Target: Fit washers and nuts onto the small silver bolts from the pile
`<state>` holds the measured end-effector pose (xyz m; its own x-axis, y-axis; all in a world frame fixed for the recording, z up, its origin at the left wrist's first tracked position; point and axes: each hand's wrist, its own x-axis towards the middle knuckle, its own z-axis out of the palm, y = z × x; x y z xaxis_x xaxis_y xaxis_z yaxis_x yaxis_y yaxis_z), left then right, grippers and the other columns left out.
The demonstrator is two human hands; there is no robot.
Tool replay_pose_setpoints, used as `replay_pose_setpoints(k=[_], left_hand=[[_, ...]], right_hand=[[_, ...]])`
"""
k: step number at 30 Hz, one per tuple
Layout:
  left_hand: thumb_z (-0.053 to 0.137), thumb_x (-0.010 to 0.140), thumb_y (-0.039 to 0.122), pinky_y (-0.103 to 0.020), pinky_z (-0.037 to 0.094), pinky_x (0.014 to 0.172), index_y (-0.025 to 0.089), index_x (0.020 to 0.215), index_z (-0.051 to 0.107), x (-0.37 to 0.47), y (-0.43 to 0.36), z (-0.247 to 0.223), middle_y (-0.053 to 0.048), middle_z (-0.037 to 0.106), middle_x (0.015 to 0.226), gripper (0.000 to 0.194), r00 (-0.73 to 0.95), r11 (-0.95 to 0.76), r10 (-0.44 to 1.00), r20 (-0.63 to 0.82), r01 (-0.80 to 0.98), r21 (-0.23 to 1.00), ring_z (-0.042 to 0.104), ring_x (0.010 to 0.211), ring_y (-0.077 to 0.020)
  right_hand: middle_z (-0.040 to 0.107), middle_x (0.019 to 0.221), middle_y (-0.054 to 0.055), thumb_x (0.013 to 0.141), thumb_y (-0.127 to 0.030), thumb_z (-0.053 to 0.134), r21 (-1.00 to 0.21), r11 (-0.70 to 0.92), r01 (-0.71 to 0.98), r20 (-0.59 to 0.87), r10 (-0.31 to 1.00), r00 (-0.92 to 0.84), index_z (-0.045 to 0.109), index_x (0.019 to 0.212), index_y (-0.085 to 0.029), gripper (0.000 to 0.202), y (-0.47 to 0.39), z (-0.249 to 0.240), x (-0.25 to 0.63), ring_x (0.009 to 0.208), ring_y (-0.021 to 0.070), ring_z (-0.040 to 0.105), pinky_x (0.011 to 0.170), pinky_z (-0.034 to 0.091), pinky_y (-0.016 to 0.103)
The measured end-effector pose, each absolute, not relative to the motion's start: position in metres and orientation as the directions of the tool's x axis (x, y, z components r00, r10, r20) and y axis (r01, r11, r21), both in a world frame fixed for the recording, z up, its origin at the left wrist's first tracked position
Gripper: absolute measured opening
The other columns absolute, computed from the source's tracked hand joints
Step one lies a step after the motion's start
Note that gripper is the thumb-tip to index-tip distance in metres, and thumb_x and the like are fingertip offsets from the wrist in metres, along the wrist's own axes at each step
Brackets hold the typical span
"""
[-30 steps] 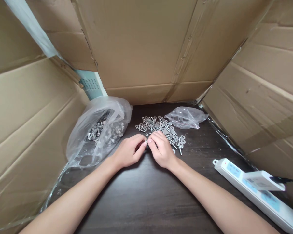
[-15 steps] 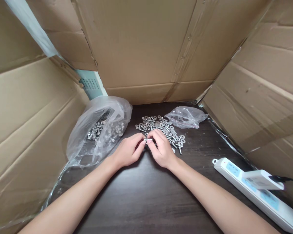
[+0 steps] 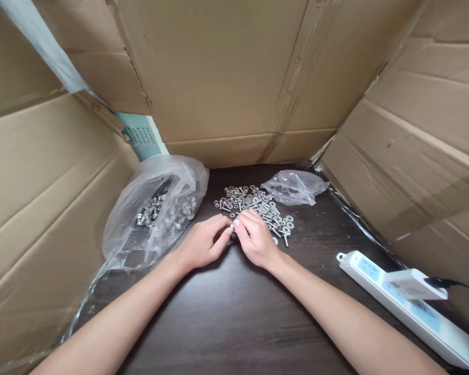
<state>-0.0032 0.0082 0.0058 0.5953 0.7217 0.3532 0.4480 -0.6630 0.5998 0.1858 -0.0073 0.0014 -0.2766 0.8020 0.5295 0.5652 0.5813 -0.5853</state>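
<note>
My left hand (image 3: 204, 242) and my right hand (image 3: 257, 240) meet fingertip to fingertip above the dark tabletop. Pinched between them is a small silver bolt (image 3: 232, 226); only its end by the left fingertips shows, and the right thumb and fingers cover the rest. Whether a nut or washer sits on it, I cannot tell. Just beyond and to the right of the fingers spreads a loose pile of bolts, nuts and flat washers (image 3: 263, 210), partly hidden by my right hand.
To the left stands an open clear plastic bag (image 3: 115, 229) with many metal fasteners (image 3: 150, 211) inside. A flattened clear bag (image 3: 295, 187) lies behind the pile. A white power strip (image 3: 359, 271) with a plugged-in adapter (image 3: 414, 284) lies at right. Cardboard walls (image 3: 234, 78) surround the table.
My right thumb and fingers have closed over the bolt's shank, which showed between the hands before. The whole view has shifted slightly; the pile and bags look unchanged.
</note>
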Motion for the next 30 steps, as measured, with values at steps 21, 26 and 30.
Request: replay_pose_setpoints(k=[21, 26, 30], left_hand=[[0.041, 0.102, 0.033, -0.03, 0.036, 0.063, 0.018, 0.068, 0.049, -0.003, 0.0114, 0.0049, -0.001, 0.052, 0.067, 0.038, 0.578, -0.637, 0.747, 0.329, 0.48, 0.603, 0.049, 0.063, -0.0143], [0.04, 0.102, 0.033, -0.029, 0.034, 0.062, 0.018, 0.066, 0.045, -0.0026, 0.0128, 0.0042, 0.0, 0.05, 0.065, 0.04, 0.555, -0.623, 0.761, 0.336, 0.478, 0.62, 0.047, 0.061, -0.0135], [0.04, 0.102, 0.032, -0.029, 0.034, 0.062, 0.018, 0.066, 0.045, -0.0026, 0.0122, 0.0053, 0.0, 0.049, 0.065, 0.039, 0.554, -0.621, 0.761, 0.338, 0.471, 0.626, 0.047, 0.062, -0.0136]], right_hand=[[0.061, 0.093, 0.006, 0.091, -0.018, 0.049, -0.574, 0.61, 0.547, 0.508, 0.789, -0.346, 0.05, 0.089, -0.023, 0.005, -0.0119, 0.003, 0.1863, 0.089, 0.0242, 0.054, 0.082, 0.041, 0.041], [0.062, 0.093, 0.007, 0.092, -0.019, 0.051, -0.544, 0.625, 0.561, 0.539, 0.772, -0.338, 0.051, 0.091, -0.023, 0.004, -0.0115, 0.0013, 0.1849, 0.089, 0.0242, 0.056, 0.082, 0.043, 0.041], [0.062, 0.094, 0.007, 0.092, -0.018, 0.052, -0.535, 0.626, 0.567, 0.552, 0.767, -0.327, 0.052, 0.092, -0.023, 0.004, -0.0115, 0.0003, 0.1842, 0.089, 0.0241, 0.056, 0.082, 0.043, 0.04]])
